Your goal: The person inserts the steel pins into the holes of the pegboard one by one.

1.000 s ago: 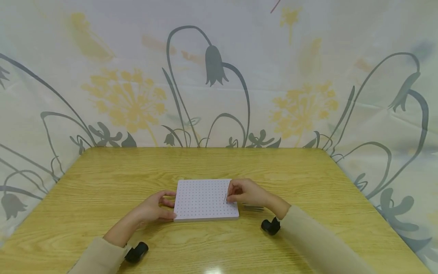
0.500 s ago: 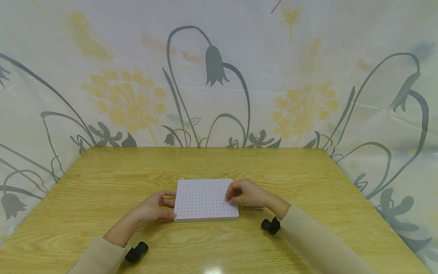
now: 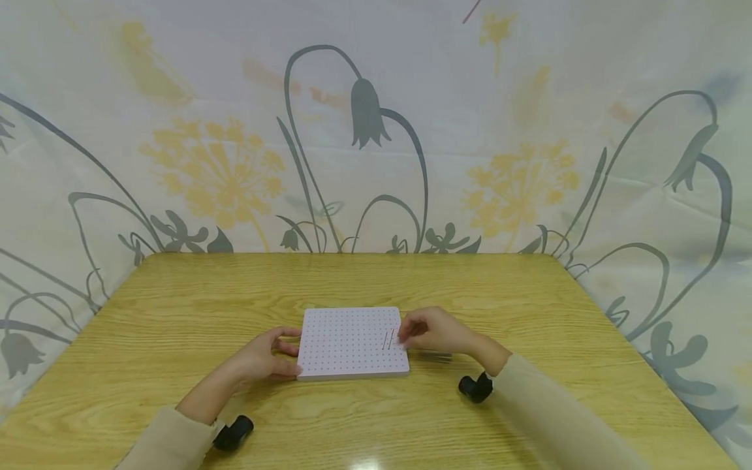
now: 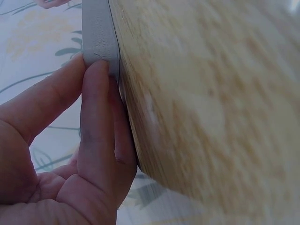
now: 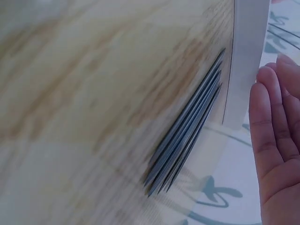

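A white pegboard (image 3: 341,343) dotted with a grid of holes lies flat on the table. My left hand (image 3: 270,356) holds its left edge, thumb at the near corner. In the left wrist view, fingertips touch the board's grey-white side (image 4: 99,33). Two thin dark-reddish lines (image 3: 388,339) slant up from the board's right part; whether both are sticks or one is a shadow, I cannot tell. Just right of them hovers my right hand (image 3: 437,329), fingers loosely bent, nothing visible between them. Below that hand lies a bundle of thin grey pointed sticks (image 5: 187,126).
The wooden table (image 3: 205,294) runs back to a cloth backdrop (image 3: 376,130) printed with flowers. A black wrist camera (image 3: 234,433) sits below the left wrist, another black camera (image 3: 476,388) below the right. The stick bundle lies close to the board's right edge.
My right hand has let go of the thin stick it pinched over the board and shifted right, uncovering the slanting lines. The left hand and board stay put.
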The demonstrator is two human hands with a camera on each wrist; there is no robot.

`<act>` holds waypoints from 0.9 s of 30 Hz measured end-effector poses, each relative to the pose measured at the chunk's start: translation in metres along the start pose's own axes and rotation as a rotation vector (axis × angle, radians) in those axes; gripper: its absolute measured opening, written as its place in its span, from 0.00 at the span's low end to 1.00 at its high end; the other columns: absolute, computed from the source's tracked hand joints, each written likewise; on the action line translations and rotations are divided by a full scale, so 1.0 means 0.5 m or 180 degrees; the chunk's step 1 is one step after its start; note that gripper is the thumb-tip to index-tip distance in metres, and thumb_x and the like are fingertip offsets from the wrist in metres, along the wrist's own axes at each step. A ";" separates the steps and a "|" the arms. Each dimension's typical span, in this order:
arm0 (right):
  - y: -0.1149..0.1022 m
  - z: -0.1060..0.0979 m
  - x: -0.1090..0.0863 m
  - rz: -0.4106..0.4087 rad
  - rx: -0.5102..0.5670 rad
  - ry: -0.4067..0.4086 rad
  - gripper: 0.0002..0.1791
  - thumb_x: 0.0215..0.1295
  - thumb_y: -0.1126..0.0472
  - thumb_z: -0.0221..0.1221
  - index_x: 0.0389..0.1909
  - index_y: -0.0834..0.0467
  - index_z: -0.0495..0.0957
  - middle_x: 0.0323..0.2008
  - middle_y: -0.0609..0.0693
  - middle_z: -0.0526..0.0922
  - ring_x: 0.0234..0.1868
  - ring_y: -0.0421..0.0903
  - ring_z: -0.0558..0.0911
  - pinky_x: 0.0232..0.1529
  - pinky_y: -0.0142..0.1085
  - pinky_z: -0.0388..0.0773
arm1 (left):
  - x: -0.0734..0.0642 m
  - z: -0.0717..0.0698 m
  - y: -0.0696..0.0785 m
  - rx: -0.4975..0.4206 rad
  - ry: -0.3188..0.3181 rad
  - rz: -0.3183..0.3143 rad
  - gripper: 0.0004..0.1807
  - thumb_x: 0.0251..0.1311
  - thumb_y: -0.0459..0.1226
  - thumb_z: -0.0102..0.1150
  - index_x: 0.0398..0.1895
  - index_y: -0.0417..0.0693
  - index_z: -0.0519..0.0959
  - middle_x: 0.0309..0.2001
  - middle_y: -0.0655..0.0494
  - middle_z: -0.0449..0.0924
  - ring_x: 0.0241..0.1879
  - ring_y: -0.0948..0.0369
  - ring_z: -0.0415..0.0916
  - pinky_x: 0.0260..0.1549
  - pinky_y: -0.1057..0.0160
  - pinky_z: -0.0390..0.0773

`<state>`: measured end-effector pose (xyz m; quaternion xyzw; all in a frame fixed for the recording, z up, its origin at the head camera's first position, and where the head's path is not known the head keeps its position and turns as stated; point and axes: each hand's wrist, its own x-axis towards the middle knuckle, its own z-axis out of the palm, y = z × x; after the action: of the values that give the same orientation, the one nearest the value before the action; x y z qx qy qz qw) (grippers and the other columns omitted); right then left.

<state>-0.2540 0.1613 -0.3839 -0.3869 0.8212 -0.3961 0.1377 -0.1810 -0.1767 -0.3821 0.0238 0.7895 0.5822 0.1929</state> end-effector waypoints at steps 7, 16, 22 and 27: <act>0.009 -0.011 -0.014 0.0113 -0.0031 0.0017 0.04 0.58 0.70 0.62 0.34 0.62 0.80 0.33 0.50 0.81 0.35 0.41 0.79 0.37 0.33 0.79 | -0.001 -0.001 0.000 0.0019 0.0009 0.0003 0.38 0.47 0.23 0.66 0.63 0.32 0.60 0.45 0.40 0.70 0.37 0.56 0.75 0.36 0.58 0.81; 0.013 -0.023 -0.032 0.0170 -0.0168 0.0049 0.03 0.58 0.70 0.62 0.33 0.62 0.80 0.33 0.50 0.81 0.35 0.40 0.79 0.37 0.33 0.79 | -0.003 0.000 0.000 -0.0030 0.0017 0.0002 0.38 0.47 0.22 0.65 0.63 0.31 0.60 0.45 0.39 0.69 0.36 0.55 0.75 0.36 0.58 0.81; 0.025 -0.030 -0.043 0.0149 -0.0262 0.0071 0.02 0.59 0.69 0.62 0.32 0.62 0.80 0.32 0.50 0.82 0.33 0.39 0.79 0.35 0.32 0.79 | -0.003 0.000 0.000 -0.0021 0.0010 0.0009 0.38 0.48 0.22 0.65 0.63 0.31 0.60 0.45 0.39 0.69 0.36 0.55 0.75 0.36 0.58 0.81; 0.031 -0.039 -0.053 0.0236 -0.0302 0.0050 0.02 0.57 0.70 0.62 0.31 0.61 0.80 0.30 0.47 0.81 0.32 0.39 0.78 0.34 0.32 0.79 | 0.000 -0.001 -0.001 0.0005 -0.0016 0.0023 0.38 0.48 0.23 0.66 0.63 0.32 0.60 0.45 0.40 0.69 0.37 0.56 0.75 0.36 0.58 0.81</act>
<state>-0.2552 0.1978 -0.3852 -0.3593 0.8539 -0.3544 0.1273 -0.1810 -0.1772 -0.3824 0.0282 0.7894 0.5822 0.1928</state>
